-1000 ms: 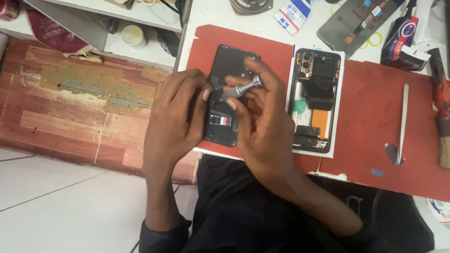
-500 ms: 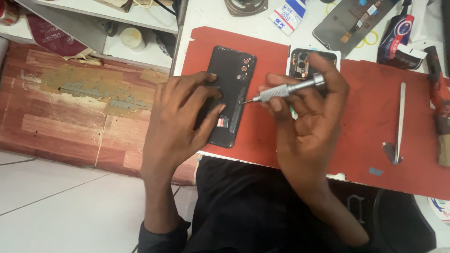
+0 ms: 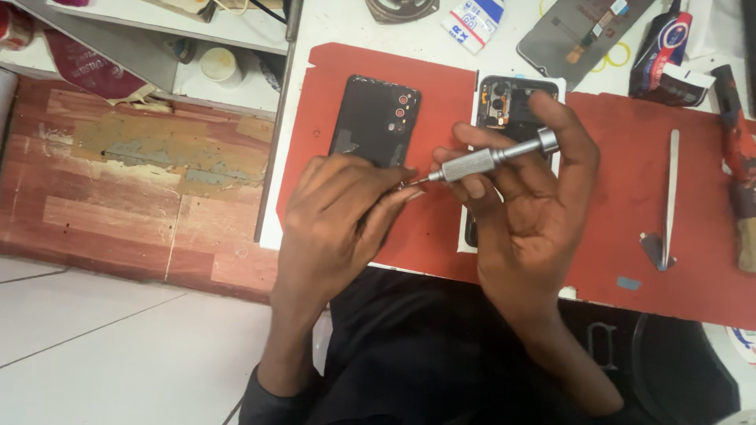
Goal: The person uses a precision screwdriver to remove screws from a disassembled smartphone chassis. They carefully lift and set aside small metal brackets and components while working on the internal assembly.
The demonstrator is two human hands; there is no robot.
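Observation:
My right hand [image 3: 524,208] grips a small silver screwdriver [image 3: 488,160], its tip pointing left at the fingertips of my left hand [image 3: 339,216]. The left fingers are pinched together at the tip; whether they hold a screw is too small to tell. That hand lies over the lower end of a black phone back cover [image 3: 376,120] on the red mat [image 3: 622,157]. An opened phone body [image 3: 508,98] with its insides showing lies under my right hand, mostly hidden.
Metal tweezers [image 3: 671,197] lie on the mat at right. A detached phone screen [image 3: 579,31], a dark bottle [image 3: 661,39] and a small box [image 3: 472,20] sit at the table's back. A wooden-handled tool [image 3: 740,197] lies at the far right. Shelves [image 3: 157,47] and tiled floor are to the left.
My right hand lifted the screwdriver off the phone parts and swung it right, then brought the tip to my left fingertips. The back cover is now more exposed.

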